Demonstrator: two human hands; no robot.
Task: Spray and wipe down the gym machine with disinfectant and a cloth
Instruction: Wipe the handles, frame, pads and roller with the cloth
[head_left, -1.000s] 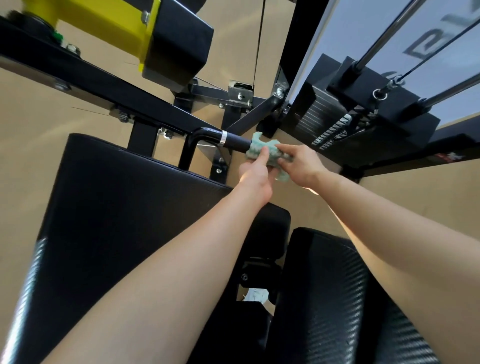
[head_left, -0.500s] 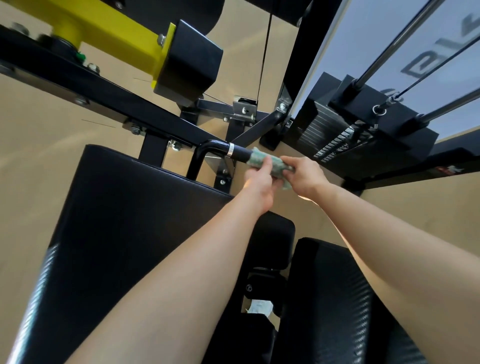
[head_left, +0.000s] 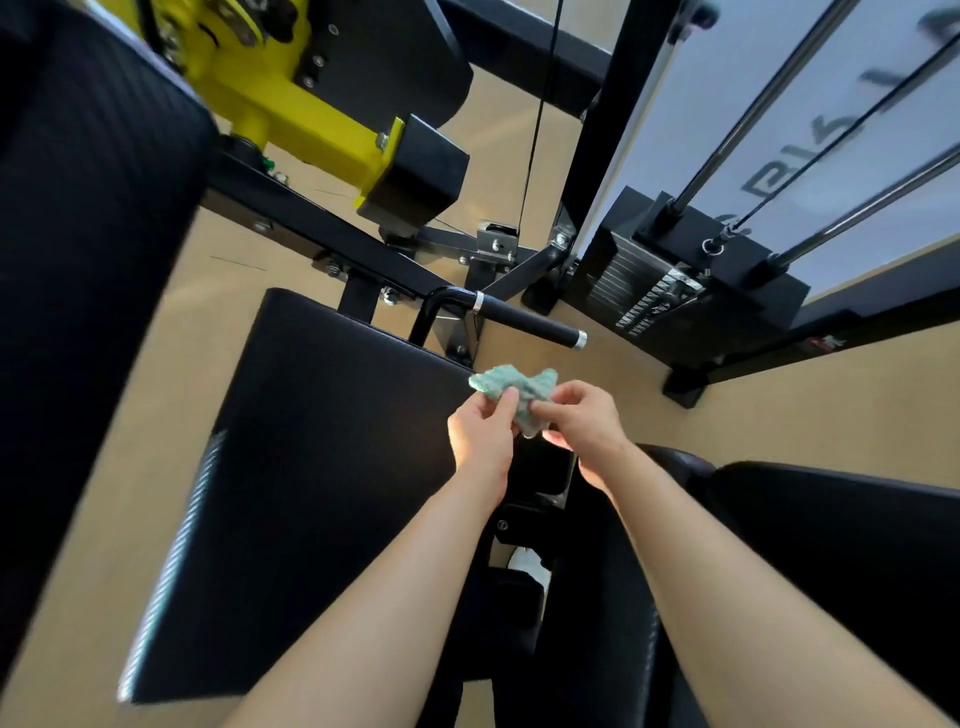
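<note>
Nearest to us a broad black pad (head_left: 322, 467) lies under the left forearm, and a second black pad (head_left: 831, 545) lies under the right one; between them runs a narrow gap with dark frame parts. Over the far corner of the broad pad the left hand (head_left: 480, 439) and the right hand (head_left: 584, 426) meet; each pinches the green cloth (head_left: 511, 387) between thumb and curled fingers, and the cloth is bunched up between them. Just beyond, the black handle (head_left: 524, 314) points to the right, apart from the cloth; around its free end we see open tan floor (head_left: 779, 395). Farther off a yellow bracket (head_left: 311, 119) and a thin cable (head_left: 537, 119) stand on the left; the weight stack (head_left: 649, 291) with its guide rods (head_left: 753, 104) closes the right side.
</note>
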